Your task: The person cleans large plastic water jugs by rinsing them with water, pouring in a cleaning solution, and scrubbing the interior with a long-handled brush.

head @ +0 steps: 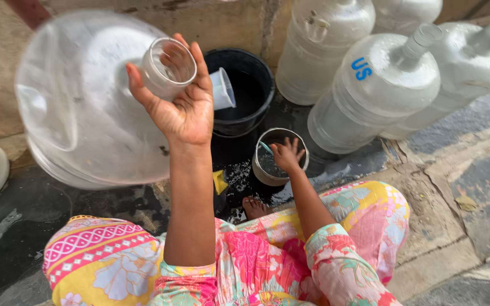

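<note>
A seated person's left hand [185,105] is closed around the neck of a large clear water jug [86,102], held tipped on its side so its long axis runs from the mouth at the hand out to the left. The right hand [286,154] reaches forward, fingers curled into a small metal pot [265,170] on the wet floor [114,204], just right of the jug's mouth and nearer it than the black bucket [256,73] behind.

big jug [80,107] motion-blurred, bucket [259,79] contents too dark, perhaps water, right fingertips [296,148] hidden in pot [265,175]
</note>
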